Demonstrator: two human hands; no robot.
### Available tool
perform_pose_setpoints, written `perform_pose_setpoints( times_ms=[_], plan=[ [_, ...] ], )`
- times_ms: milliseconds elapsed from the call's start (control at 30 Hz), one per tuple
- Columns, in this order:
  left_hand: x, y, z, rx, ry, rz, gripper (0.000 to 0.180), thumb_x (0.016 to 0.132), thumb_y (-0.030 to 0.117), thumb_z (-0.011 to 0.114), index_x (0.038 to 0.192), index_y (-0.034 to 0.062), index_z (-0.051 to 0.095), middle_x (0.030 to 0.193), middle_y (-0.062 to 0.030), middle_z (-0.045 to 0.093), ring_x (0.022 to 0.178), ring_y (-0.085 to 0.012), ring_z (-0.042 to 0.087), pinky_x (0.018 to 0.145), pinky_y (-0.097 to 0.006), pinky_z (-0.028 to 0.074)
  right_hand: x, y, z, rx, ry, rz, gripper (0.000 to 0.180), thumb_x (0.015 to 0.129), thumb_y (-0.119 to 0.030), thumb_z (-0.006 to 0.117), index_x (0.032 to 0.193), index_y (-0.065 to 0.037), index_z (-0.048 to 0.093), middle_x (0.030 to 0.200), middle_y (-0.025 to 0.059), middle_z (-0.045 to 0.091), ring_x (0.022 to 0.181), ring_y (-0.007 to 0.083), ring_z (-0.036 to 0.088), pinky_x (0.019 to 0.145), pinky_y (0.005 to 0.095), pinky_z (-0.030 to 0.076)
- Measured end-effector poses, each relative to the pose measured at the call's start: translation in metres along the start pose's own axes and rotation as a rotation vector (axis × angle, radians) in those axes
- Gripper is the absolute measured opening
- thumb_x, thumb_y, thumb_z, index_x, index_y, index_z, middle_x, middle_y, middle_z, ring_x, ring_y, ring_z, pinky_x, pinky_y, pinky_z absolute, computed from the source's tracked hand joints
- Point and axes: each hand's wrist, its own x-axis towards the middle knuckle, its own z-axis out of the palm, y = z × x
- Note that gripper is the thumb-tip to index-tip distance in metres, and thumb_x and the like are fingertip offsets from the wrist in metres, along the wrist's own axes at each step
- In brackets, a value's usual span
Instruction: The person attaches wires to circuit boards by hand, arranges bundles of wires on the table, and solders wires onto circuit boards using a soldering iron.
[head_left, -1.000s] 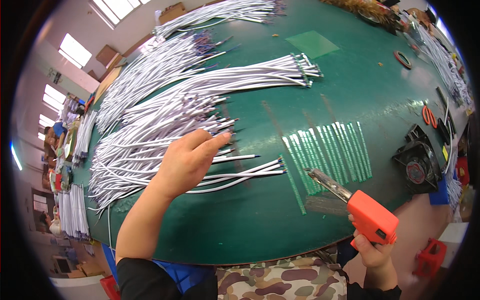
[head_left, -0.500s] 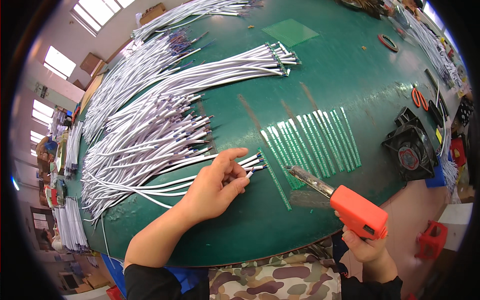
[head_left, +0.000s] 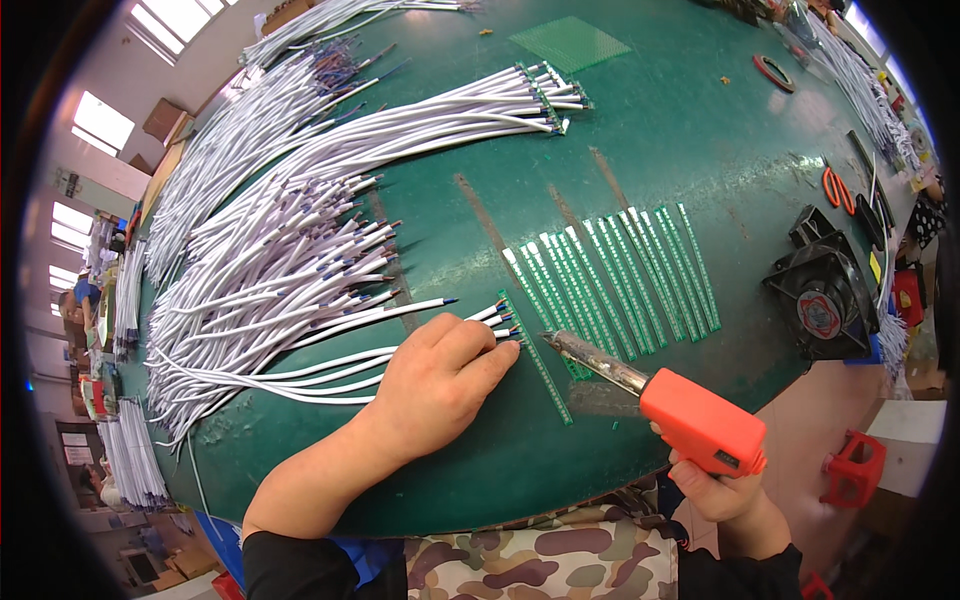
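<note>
My left hand lies low over the table, thumb and forefinger pinched on the end of a white cable. The fingers hide most of that end. It meets the side of a narrow green circuit board strip, just nearer than other white cable ends at the strip's far part. My right hand grips an orange soldering gun by its handle. The metal tip hovers by the strip, close to the left fingertips; whether it touches is unclear.
Several green strips lie in a row right of the work. A big heap of white cables fills the left. Cables with strips lie behind. A black fan, orange-handled scissors and a tape roll sit right.
My left hand has turned palm-down and moved the cable end against the strip. The soldering gun has shifted slightly left. The whole view has shifted a little.
</note>
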Motion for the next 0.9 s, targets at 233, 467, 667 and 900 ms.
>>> perform_pose_setpoints(
  times_ms=[233, 467, 667, 900],
  plan=[
    [0.003, -0.002, 0.005, 0.014, 0.029, -0.003, 0.029, 0.070, -0.001, 0.074, 0.098, 0.0060, 0.073, 0.086, -0.0046, 0.060, 0.076, -0.0238, 0.059, 0.064, -0.036, 0.049, 0.008, 0.007, 0.003, -0.055, -0.053, -0.133, 0.052, 0.081, -0.008, 0.077, 0.127, 0.007, 0.058, 0.117, 0.0203, 0.068, 0.096, 0.0275, 0.071, 0.085, 0.0372, 0.056],
    [0.004, -0.004, 0.006, 0.043, 0.015, 0.006, 0.029, 0.070, 0.001, 0.073, 0.098, 0.0054, 0.073, 0.086, -0.0041, 0.060, 0.075, -0.0229, 0.059, 0.064, -0.036, 0.048, 0.019, 0.005, 0.005, -0.161, -0.055, -0.232, 0.054, 0.082, -0.012, 0.079, 0.127, 0.009, 0.057, 0.116, 0.0205, 0.069, 0.091, 0.0299, 0.072, 0.080, 0.0378, 0.058],
    [0.004, -0.004, 0.006, 0.045, 0.008, 0.008, 0.028, 0.070, 0.002, 0.072, 0.099, 0.0053, 0.072, 0.086, -0.0041, 0.060, 0.075, -0.0229, 0.059, 0.063, -0.036, 0.048, 0.022, 0.002, 0.005, -0.217, -0.082, -0.240, 0.051, 0.083, -0.013, 0.079, 0.125, 0.009, 0.058, 0.114, 0.0202, 0.069, 0.088, 0.0314, 0.072, 0.077, 0.0384, 0.058],
    [0.004, -0.004, 0.006, 0.055, -0.007, -0.001, 0.028, 0.071, 0.002, 0.072, 0.099, 0.0053, 0.072, 0.085, -0.0042, 0.060, 0.075, -0.0229, 0.059, 0.063, -0.036, 0.048, 0.023, 0.002, 0.006, -0.223, -0.065, -0.286, 0.051, 0.082, -0.011, 0.079, 0.124, 0.009, 0.058, 0.111, 0.0210, 0.069, 0.084, 0.0319, 0.073, 0.074, 0.0386, 0.059]
  ],
)
